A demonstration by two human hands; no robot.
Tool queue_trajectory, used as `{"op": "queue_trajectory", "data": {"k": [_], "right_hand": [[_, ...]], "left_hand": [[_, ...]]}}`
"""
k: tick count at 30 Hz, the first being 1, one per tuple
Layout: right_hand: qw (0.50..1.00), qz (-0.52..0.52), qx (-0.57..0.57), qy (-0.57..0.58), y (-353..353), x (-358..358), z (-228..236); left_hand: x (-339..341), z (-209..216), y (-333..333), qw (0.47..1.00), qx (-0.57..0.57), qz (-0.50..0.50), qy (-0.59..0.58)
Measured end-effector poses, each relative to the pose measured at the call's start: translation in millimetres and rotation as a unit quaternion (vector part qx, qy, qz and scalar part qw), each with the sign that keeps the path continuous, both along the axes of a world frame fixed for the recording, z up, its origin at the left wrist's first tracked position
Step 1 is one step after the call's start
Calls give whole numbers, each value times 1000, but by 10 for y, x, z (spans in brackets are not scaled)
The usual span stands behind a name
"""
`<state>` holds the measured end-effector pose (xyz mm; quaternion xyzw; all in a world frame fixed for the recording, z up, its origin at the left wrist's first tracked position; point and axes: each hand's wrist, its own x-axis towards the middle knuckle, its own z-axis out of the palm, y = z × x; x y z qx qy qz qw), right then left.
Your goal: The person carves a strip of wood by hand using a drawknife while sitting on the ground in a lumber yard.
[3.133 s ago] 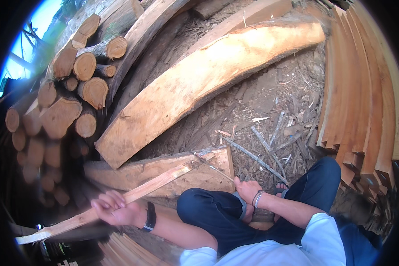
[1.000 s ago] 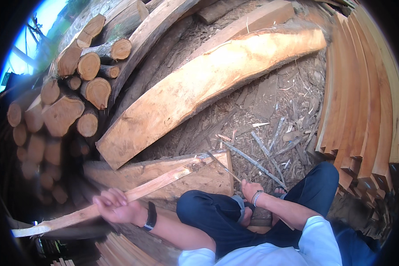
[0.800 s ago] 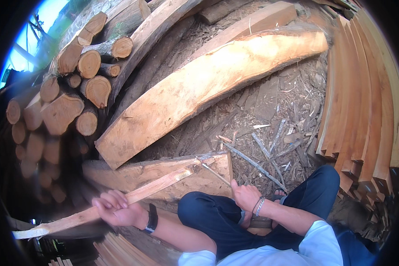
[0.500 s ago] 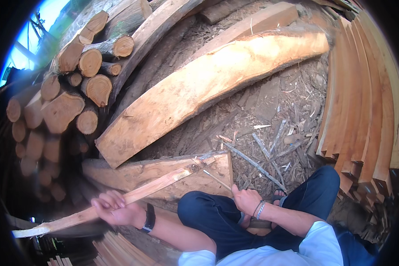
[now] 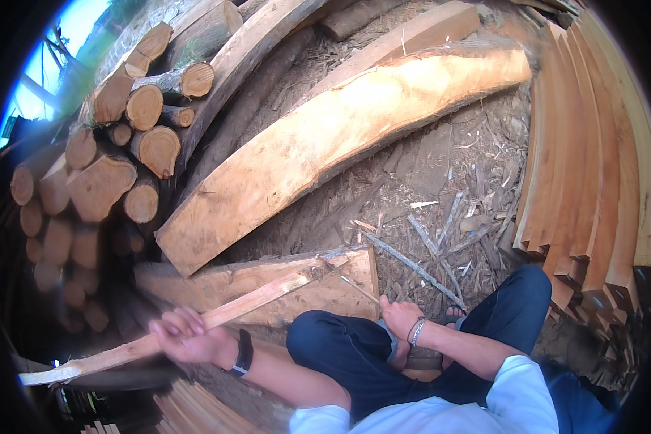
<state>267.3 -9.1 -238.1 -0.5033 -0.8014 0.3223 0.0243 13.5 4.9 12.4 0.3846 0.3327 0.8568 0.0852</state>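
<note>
My left hand (image 5: 188, 336), a dark band at its wrist, is closed round a long pale wooden strip (image 5: 260, 298). The strip runs from the far left rim up to the right, and its knotty upper end lies over a short thick plank (image 5: 353, 283). My right hand (image 5: 401, 316), with bracelets at the wrist, grips a thin, light, stick-like thing (image 5: 359, 290) near my knee. Its tip points up and left, apart from the strip's end; its exact kind does not show.
Beyond the short plank lies a big bark-edged slab (image 5: 340, 145). Stacked logs (image 5: 159, 150) fill the left side, and long sawn boards (image 5: 593, 159) the right. Bark chips and sticks (image 5: 416, 267) litter the ground. Thin strips (image 5: 199, 412) lie at lower left.
My right hand has moved slightly up, and the tip of the stick-like thing sits a little farther right. My left hand keeps the strip almost in the same place. The view has shifted slightly.
</note>
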Motion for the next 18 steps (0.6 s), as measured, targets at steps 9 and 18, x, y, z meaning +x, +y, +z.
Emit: {"op": "queue_trajectory", "data": {"k": [9,18], "right_hand": [[1000,12,-4,20,-42,20,26],[1000,20,17,1,-32,12,27]], "left_hand": [[20,10,7,1000,3,-11,9],[54,18,19,1000,3,-12,13]]}}
